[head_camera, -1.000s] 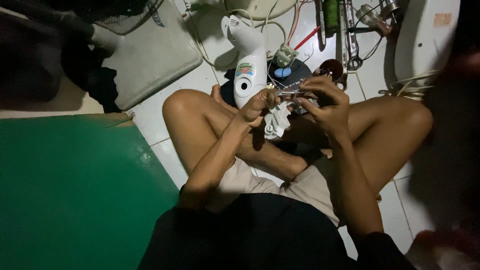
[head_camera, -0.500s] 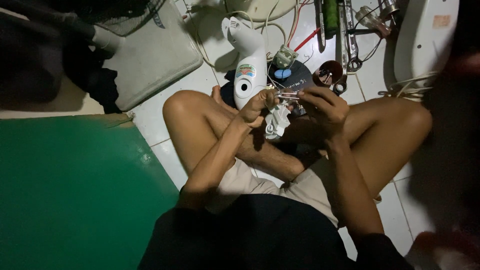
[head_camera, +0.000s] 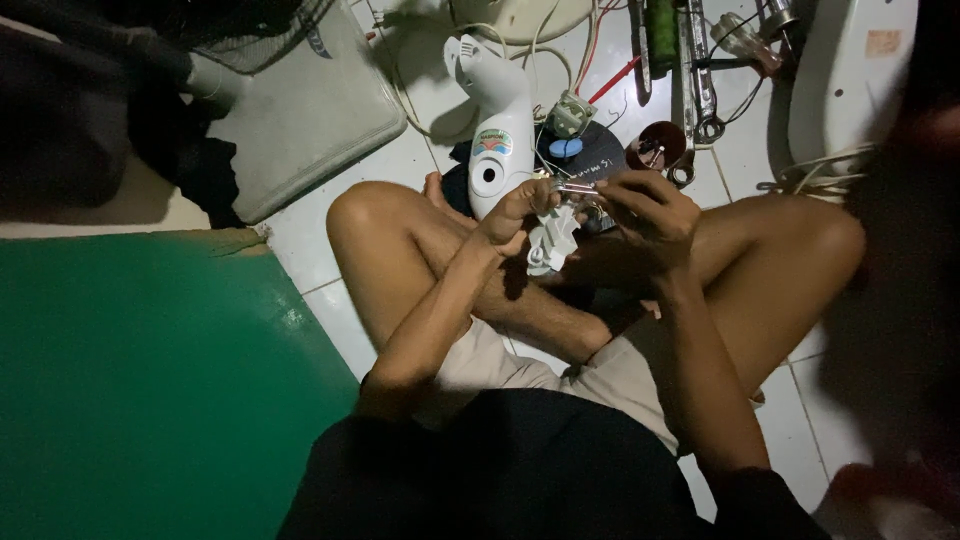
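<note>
Small metal part (head_camera: 575, 187) between fingertips: too small to identify.

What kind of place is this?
Probably a home repair corner on a white tiled floor: a white plastic fan body, loose wires and metal hand tools lie about.

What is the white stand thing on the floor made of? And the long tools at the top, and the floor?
The white stand looks like smooth moulded plastic: rounded and slightly glossy. The long tools seem to be bare metal, grey with a bright shine. The floor appears to be glazed white tile, with thin joint lines between squares.
</note>
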